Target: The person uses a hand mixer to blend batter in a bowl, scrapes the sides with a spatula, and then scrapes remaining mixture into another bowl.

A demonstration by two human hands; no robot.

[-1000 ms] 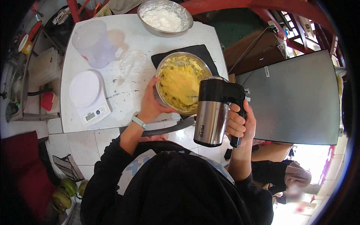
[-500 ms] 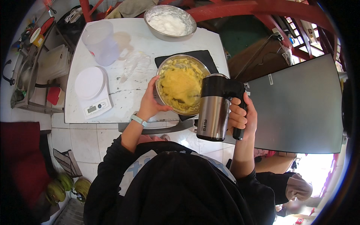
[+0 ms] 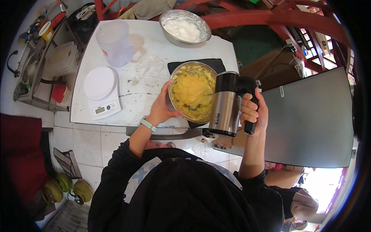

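A steel mixing bowl (image 3: 199,63) sits on a folded black cloth (image 3: 174,67) at the table's front edge. Inside it is a thick yellow mixture (image 3: 192,87), smeared up the sides. My left hand (image 3: 160,109) grips the bowl's left side, thumb at the near rim and fingers along the wall. In my right hand (image 3: 258,112) is the black handle of a silver and black hand mixer (image 3: 225,110), held over the bowl's right side. The mixer's body hides its beaters and that part of the bowl.
A white digital kitchen scale (image 3: 99,86) and a translucent plastic pitcher (image 3: 116,44) stand on the left of the white table (image 3: 135,112). At the far edge is a metal bowl (image 3: 196,43) of white powder. To the right lies a large grey panel (image 3: 309,120).
The whole view has shifted slightly. Relative to the bowl, the mixer sits a little farther from my body, and the yellow mixture's surface has changed shape. Both hands keep their grips.
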